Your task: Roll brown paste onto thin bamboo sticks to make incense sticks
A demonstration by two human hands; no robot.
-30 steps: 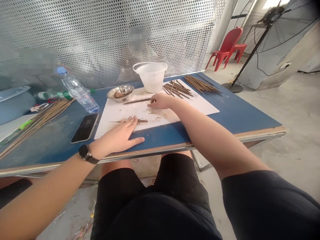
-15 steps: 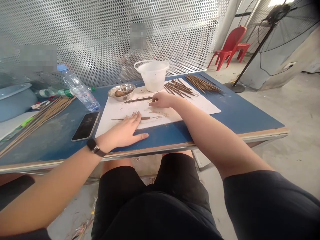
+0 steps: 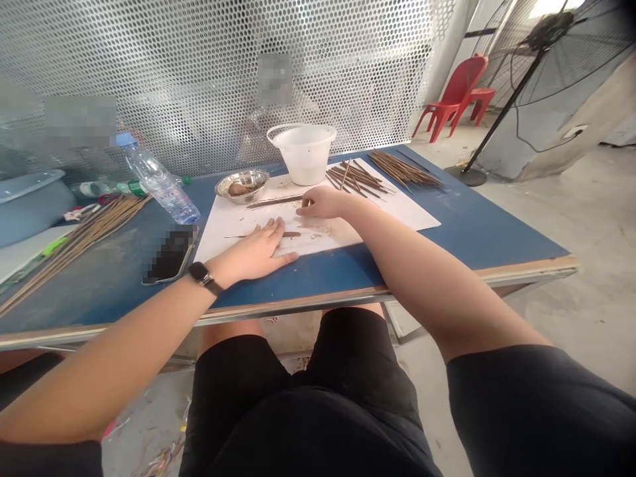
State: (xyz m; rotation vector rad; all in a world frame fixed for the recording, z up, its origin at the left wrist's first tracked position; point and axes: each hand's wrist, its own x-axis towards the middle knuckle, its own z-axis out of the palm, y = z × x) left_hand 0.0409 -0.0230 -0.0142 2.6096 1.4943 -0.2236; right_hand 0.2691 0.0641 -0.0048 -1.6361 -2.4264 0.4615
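My left hand [image 3: 251, 253] lies flat at the front edge of a white board [image 3: 233, 225], its fingertips on a thin stick coated in brown paste [image 3: 291, 234]. My right hand [image 3: 320, 203] rests curled on the board, its fingers close to the end of a longer dark coated stick [image 3: 274, 201]. A steel bowl [image 3: 242, 185] holding brown paste sits at the board's far left corner. Behind it stands a white plastic bucket [image 3: 302, 154]. Loose coated sticks [image 3: 355, 180] lie at the far right of the board, with a bundle [image 3: 405, 168] beyond them on the blue table [image 3: 477, 232].
A blurred phone [image 3: 171, 255], a water bottle [image 3: 161, 183] and a long bundle of pale sticks [image 3: 74, 252] lie on the table's left. A perforated metal screen [image 3: 348, 66] stands behind it, with people dimly visible beyond. A red chair [image 3: 454, 99] and a standing fan [image 3: 527, 66] are at far right.
My left hand has slid forward and right across the board, moving the coated stick under it to the right. My right hand has barely moved.
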